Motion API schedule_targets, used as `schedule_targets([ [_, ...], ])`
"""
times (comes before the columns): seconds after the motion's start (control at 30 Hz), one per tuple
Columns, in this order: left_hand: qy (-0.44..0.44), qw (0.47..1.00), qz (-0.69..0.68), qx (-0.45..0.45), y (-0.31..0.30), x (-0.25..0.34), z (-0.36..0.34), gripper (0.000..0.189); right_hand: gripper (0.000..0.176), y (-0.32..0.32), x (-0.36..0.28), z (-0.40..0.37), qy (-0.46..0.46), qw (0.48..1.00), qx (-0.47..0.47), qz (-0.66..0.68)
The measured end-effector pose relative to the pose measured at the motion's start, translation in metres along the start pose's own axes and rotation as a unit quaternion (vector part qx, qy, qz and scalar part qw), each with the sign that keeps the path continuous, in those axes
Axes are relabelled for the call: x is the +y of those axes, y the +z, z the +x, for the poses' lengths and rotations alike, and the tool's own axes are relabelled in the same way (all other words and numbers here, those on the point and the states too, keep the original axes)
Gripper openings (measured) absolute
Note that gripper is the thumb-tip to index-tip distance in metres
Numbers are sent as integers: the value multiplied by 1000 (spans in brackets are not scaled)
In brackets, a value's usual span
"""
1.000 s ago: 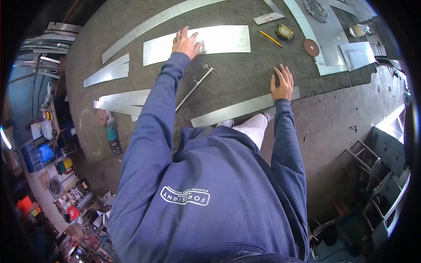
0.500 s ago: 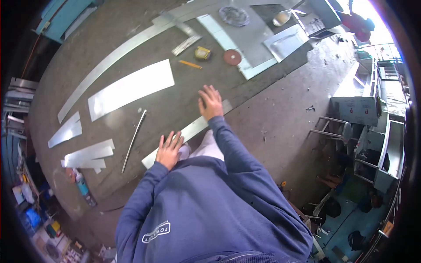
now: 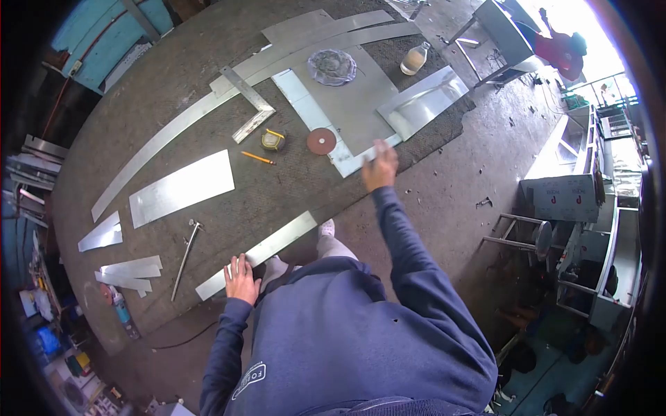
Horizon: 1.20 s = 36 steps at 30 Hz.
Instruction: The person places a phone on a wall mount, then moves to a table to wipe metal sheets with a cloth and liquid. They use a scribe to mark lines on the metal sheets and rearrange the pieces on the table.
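A narrow sheet-metal strip (image 3: 281, 237) lies along the near edge of the work table. My left hand (image 3: 241, 281) rests on its left part with the fingers laid out flat. My right hand (image 3: 381, 166) is away from the strip, farther right, its fingers stretched out and slightly blurred over the corner of a light-blue L-shaped strip (image 3: 352, 163). Close by on the left is a brown abrasive disc (image 3: 321, 141). Beyond the right hand lies a bent, shiny metal sheet (image 3: 433, 100).
Across the table (image 3: 208, 229) lie a wide metal sheet (image 3: 182, 187), a hammer (image 3: 184, 263), a pencil (image 3: 258, 158), a tape measure (image 3: 273, 140), a metal square (image 3: 251, 104) and an angle grinder (image 3: 123, 312). A bottle (image 3: 415, 58) stands at the back. A person (image 3: 560, 52) is at far right.
My right hand has left the metal strip and moved right and forward to the light-blue strip. My left hand stays on the metal strip. The view has shifted.
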<state>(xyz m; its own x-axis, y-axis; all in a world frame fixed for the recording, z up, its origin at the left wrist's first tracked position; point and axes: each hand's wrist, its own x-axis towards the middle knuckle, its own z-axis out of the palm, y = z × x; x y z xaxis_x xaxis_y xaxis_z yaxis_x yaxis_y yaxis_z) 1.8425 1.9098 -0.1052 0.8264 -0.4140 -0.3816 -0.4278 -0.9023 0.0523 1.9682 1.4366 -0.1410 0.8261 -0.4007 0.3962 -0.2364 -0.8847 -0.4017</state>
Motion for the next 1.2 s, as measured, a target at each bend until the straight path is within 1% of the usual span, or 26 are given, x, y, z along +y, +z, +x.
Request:
schedule_targets([
  [0.07, -18, 1000, 14, 12, 2, 5, -2, 64, 59, 4, 59, 27, 29, 997, 47, -47],
  [0.1, -24, 1000, 14, 13, 2, 7, -4, 64, 59, 0, 75, 36, 25, 998, 46, -43],
  [0.17, -40, 998, -15, 41, 6, 8, -3, 60, 59, -4, 96, 60, 44, 992, -74, -96],
  [0.2, -48, 997, -29, 58, 5, 9, -2, 57, 55, -6, 99, 74, -13, 999, -7, -50],
  [0.23, -51, 997, -28, 60, 6, 11, 1, 57, 55, -16, 93, 90, -16, 999, -6, -48],
  [0.3, -69, 988, -85, 110, 4, 15, 3, 55, 49, -29, 82, 110, -11, 998, 8, 60],
  [0.37, -76, 983, -110, 126, -1, 24, 7, 53, 48, -15, 96, 112, -10, 999, 6, 41],
  [0.43, -103, 974, -130, 151, -1, 30, 13, 52, 52, -2, 113, 103, 61, 997, -20, 41],
  [0.47, -104, 973, -131, 156, -2, 31, 14, 52, 66, 6, 124, 100, 110, 991, 6, 77],
  [0.5, -119, 966, -140, 182, -4, 32, 16, 51, 66, 14, 128, 96, 106, 991, 9, 77],
  [0.53, -129, 958, -150, 209, -5, 34, 19, 51, 74, 18, 131, 92, 228, 970, 2, 86],
  [0.57, -138, 952, -157, 222, -4, 33, 24, 49, 82, 21, 138, 94, 348, 933, 2, 93],
  [0.63, -161, 938, -184, 247, -2, 36, 35, 48, 94, 22, 142, 100, 354, 932, -9, 84],
  [0.73, -160, 927, -221, 258, -7, 41, 50, 49, 110, 23, 140, 120, 458, 878, -45, 134],
  [0.8, -154, 920, -238, 271, -10, 47, 63, 48, 113, 30, 137, 127, 505, 844, -3, 182],
  [0.83, -154, 916, -253, 272, -12, 50, 67, 48, 116, 42, 141, 130, 526, 834, 5, 165],
  [0.87, -149, 912, -261, 279, -13, 53, 71, 48, 117, 36, 129, 138, 548, 831, -7, 97],
  [0.9, -149, 908, -268, 284, -13, 55, 73, 48, 117, 35, 126, 141, 548, 831, 5, 95],
  [0.97, -143, 905, -275, 292, -11, 57, 77, 48, 118, 40, 120, 143, 566, 823, -47, 27],
  [1.0, -150, 899, -280, 301, -11, 59, 75, 48, 118, 41, 117, 145, 581, 813, -38, 9],
  [1.03, -160, 894, -284, 309, -10, 59, 72, 49, 118, 37, 113, 146, 577, 816, -44, 11],
  [1.1, -173, 886, -287, 321, -8, 61, 65, 51, 110, 29, 118, 143, 564, 823, -65, -25],
  [1.13, -191, 879, -303, 315, -7, 63, 58, 52, 101, 26, 129, 143, 549, 830, -95, 23],
  [1.17, -212, 871, -316, 311, -10, 66, 55, 52, 96, 39, 144, 138, 535, 842, -75, -14],
  [1.2, -195, 880, -301, 312, -13, 67, 54, 52, 99, 34, 155, 135, 516, 851, -97, -12],
])
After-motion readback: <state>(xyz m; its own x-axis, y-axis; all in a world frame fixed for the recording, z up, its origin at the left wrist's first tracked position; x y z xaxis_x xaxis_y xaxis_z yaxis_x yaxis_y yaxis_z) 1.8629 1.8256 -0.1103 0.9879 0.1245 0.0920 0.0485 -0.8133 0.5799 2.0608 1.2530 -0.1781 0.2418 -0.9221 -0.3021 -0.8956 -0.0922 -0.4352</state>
